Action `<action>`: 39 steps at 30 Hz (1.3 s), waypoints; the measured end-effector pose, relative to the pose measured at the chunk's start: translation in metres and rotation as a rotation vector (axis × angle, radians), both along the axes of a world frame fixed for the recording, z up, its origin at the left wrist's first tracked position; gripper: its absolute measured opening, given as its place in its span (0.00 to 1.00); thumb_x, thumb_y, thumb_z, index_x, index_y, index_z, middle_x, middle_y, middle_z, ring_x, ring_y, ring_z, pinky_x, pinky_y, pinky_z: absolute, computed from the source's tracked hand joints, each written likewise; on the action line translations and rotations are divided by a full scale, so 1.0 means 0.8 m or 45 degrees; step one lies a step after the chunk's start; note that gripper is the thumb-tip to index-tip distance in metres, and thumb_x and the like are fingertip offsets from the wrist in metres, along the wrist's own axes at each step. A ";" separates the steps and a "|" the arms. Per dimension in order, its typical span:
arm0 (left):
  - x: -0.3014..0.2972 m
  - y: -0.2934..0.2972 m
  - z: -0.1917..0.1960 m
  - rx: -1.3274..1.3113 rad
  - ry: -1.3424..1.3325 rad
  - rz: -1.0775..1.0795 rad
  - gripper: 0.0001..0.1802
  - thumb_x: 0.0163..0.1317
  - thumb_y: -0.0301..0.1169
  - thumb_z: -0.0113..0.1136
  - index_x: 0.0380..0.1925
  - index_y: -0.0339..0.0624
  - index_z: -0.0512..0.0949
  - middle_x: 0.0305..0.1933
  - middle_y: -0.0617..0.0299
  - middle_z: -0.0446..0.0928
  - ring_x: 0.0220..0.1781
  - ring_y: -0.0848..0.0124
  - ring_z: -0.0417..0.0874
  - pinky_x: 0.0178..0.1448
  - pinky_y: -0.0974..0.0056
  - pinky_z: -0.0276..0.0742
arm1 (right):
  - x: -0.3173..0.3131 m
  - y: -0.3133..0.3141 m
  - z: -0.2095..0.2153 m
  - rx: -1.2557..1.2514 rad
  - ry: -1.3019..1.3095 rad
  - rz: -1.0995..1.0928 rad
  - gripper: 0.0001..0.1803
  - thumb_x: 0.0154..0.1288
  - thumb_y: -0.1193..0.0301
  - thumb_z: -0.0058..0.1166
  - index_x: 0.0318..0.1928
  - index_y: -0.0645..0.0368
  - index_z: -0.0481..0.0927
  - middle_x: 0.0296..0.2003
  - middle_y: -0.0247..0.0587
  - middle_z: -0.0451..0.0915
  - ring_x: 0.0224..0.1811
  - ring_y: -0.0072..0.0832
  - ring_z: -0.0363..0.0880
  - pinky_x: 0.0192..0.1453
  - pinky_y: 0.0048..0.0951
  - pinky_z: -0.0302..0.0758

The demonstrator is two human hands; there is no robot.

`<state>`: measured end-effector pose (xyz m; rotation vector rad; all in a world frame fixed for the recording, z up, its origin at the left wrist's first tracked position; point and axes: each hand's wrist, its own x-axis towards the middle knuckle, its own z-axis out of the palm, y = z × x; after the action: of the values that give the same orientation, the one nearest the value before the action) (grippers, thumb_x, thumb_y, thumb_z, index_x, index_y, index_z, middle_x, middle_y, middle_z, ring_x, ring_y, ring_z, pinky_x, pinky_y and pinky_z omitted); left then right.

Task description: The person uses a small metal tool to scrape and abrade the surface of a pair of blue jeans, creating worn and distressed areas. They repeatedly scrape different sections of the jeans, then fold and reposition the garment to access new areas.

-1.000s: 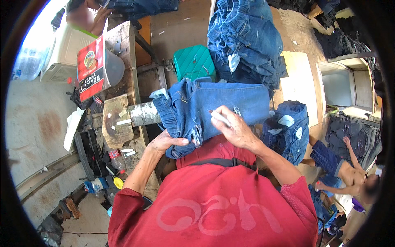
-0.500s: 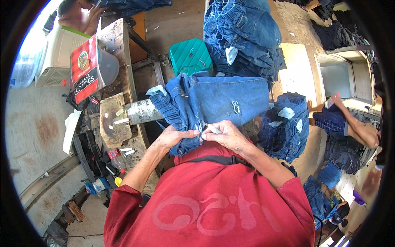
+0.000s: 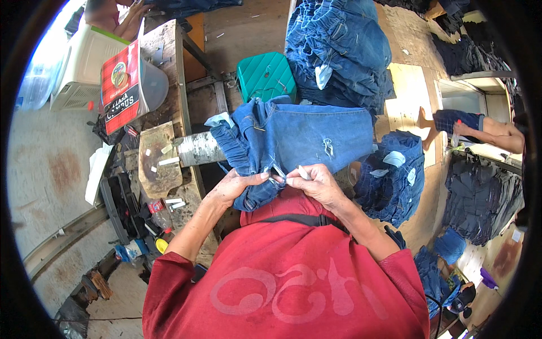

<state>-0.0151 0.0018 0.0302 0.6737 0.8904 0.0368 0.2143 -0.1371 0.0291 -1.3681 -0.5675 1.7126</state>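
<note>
A pair of blue denim jeans (image 3: 305, 127) with an elastic waistband lies across in front of my body, its waistband end resting against a silvery wrapped cylinder (image 3: 199, 150). My left hand (image 3: 232, 187) is closed on the bunched denim at the near edge, thumb on top. My right hand (image 3: 319, 185) pinches the denim close beside it, and a short white stick (image 3: 305, 173) pokes up from between its thumb and fingers. White frayed threads show between the two hands and at a torn patch (image 3: 327, 148) farther out. The fingertips under the cloth are hidden.
A green stool (image 3: 266, 79) stands beyond the jeans, beside a tall denim pile (image 3: 339, 45). Another denim pile (image 3: 389, 183) lies right. Short white sticks sit on a wooden board (image 3: 158, 186) at left, near a red carton (image 3: 119, 90). A person (image 3: 488, 133) is at far right.
My hands have drawn slightly closer at the frayed edge, the right fingers now pinching the denim. At far right the person has shifted, the arm lower. The whole view has tilted slightly.
</note>
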 end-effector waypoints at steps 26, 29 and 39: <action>0.082 -0.007 -0.072 -0.475 -0.051 0.166 0.26 0.72 0.31 0.71 0.65 0.28 0.79 0.62 0.46 0.87 0.59 0.53 0.91 0.69 0.48 0.87 | 0.077 -0.050 -0.004 -0.044 -0.593 -0.303 0.15 0.88 0.61 0.53 0.53 0.61 0.83 0.35 0.25 0.77 0.36 0.15 0.71 0.45 0.22 0.74; 0.112 -0.003 -0.062 -0.129 -0.037 0.021 0.32 0.64 0.28 0.79 0.65 0.28 0.79 0.61 0.46 0.87 0.59 0.57 0.91 0.68 0.50 0.87 | 0.105 -0.063 0.003 0.098 -0.951 -0.421 0.13 0.86 0.64 0.57 0.53 0.62 0.83 0.34 0.29 0.80 0.36 0.17 0.75 0.42 0.27 0.75; 0.118 0.006 -0.118 -0.545 -0.226 -0.083 0.27 0.59 0.22 0.72 0.60 0.23 0.82 0.55 0.47 0.90 0.56 0.55 0.92 0.72 0.49 0.83 | 0.125 -0.055 0.039 0.185 -1.513 -0.259 0.07 0.74 0.66 0.68 0.43 0.55 0.86 0.35 0.39 0.89 0.35 0.42 0.87 0.40 0.40 0.81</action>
<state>0.0793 0.0065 -0.0638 0.2933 0.6749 -0.1470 0.3141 -0.1808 0.0605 -2.1609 -1.0957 0.5269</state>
